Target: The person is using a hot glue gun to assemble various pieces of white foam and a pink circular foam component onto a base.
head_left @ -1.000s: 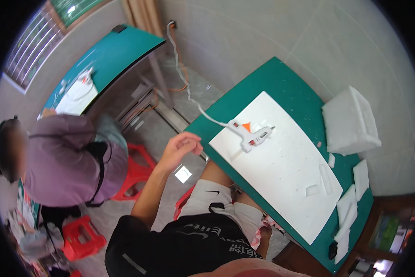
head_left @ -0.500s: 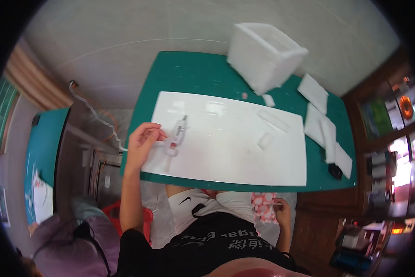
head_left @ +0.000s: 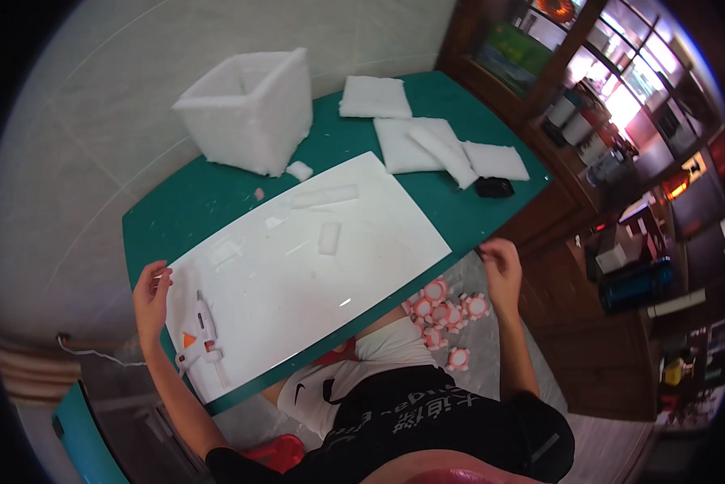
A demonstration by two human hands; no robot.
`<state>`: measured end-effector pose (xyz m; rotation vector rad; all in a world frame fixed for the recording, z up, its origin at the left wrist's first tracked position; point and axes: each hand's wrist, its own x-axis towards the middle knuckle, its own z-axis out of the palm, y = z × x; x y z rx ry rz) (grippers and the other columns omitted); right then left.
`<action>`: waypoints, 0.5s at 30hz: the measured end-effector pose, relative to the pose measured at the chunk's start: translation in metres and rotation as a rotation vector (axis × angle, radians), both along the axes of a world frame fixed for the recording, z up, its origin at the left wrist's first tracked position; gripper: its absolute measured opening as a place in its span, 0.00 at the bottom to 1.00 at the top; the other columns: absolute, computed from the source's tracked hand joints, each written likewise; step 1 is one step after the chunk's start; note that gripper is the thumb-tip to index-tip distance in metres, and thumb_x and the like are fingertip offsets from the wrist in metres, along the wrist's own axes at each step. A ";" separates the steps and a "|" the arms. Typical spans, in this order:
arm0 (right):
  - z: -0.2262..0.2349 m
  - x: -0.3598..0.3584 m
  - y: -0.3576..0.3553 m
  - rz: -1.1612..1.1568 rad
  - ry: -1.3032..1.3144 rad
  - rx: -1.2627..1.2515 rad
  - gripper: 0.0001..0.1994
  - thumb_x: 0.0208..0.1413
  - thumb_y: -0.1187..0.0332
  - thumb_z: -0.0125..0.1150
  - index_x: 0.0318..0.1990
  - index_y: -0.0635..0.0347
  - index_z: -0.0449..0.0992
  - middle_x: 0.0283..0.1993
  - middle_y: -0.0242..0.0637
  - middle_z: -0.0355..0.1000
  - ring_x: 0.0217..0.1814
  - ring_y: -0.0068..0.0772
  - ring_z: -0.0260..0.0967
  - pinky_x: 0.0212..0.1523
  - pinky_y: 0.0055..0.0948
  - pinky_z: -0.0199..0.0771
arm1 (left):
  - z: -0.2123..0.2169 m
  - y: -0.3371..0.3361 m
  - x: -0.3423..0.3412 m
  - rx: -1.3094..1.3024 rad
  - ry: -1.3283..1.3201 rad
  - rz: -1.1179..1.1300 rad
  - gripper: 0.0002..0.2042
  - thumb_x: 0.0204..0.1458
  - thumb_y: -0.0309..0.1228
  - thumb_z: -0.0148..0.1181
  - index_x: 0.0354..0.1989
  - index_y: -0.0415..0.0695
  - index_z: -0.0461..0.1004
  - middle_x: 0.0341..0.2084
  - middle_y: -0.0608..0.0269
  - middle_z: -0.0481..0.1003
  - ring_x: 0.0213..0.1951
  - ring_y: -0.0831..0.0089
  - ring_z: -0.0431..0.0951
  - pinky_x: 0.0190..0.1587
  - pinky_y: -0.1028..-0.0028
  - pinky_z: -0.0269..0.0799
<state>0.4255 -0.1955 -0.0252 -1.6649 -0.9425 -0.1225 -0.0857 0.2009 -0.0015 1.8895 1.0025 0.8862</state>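
Glue gun [head_left: 199, 331] lies on the white board [head_left: 314, 266], long axis running toward the person, just right of the left hand [head_left: 151, 292], whose open, empty grip touches the board's edge; right hand [head_left: 501, 270] well apart.
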 end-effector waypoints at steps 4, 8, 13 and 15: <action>0.028 -0.013 0.054 0.132 0.062 -0.047 0.09 0.53 0.81 0.62 0.42 0.65 0.78 0.45 0.37 0.70 0.43 0.27 0.72 0.43 0.23 0.74 | 0.001 0.014 0.008 0.108 0.231 0.119 0.13 0.62 0.28 0.56 0.54 0.40 0.74 0.41 0.60 0.79 0.37 0.76 0.77 0.39 0.76 0.72; 0.033 -0.019 0.114 0.261 -0.022 -0.176 0.10 0.53 0.80 0.61 0.44 0.61 0.79 0.44 0.39 0.73 0.40 0.30 0.73 0.44 0.24 0.76 | -0.003 0.010 0.007 0.170 0.298 0.180 0.12 0.63 0.28 0.56 0.53 0.40 0.75 0.41 0.59 0.80 0.37 0.75 0.78 0.37 0.74 0.73; 0.023 -0.034 0.182 0.428 0.018 -0.171 0.11 0.53 0.79 0.61 0.43 0.60 0.80 0.44 0.38 0.73 0.41 0.31 0.74 0.43 0.25 0.77 | -0.002 0.004 0.006 0.343 0.328 0.226 0.10 0.63 0.27 0.56 0.49 0.37 0.76 0.39 0.52 0.80 0.38 0.66 0.81 0.39 0.69 0.74; 0.015 -0.040 0.210 0.481 0.059 -0.147 0.10 0.52 0.78 0.62 0.43 0.60 0.80 0.44 0.38 0.74 0.39 0.31 0.75 0.42 0.26 0.77 | -0.002 0.002 0.004 0.436 0.333 0.248 0.09 0.62 0.26 0.56 0.48 0.37 0.76 0.39 0.51 0.80 0.38 0.63 0.81 0.40 0.68 0.74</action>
